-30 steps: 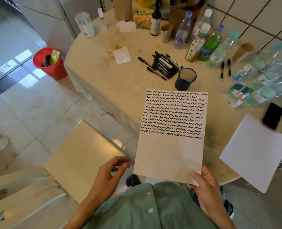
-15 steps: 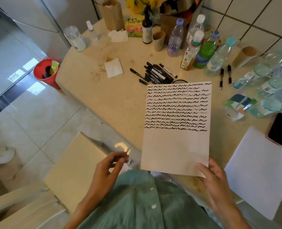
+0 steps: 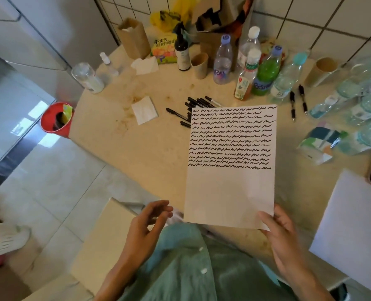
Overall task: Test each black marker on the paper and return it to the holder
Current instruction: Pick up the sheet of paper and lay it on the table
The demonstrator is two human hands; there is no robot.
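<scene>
White paper (image 3: 230,187), top half covered in black squiggles, held up over bench (image 3: 136,148). Right hand (image 3: 282,233) pinches its lower right corner. Left hand (image 3: 145,227) loosely curled, holding nothing, just left of sheet. Markers (image 3: 193,105) lie behind paper's top edge.

A home kitchen or dining corner: white tiled wall (image 3: 323,20), glossy tiled floor (image 3: 56,181), and a round beige stone bench (image 3: 136,148) crowded with plastic drink bottles (image 3: 265,72) and paper cups (image 3: 199,65).
</scene>
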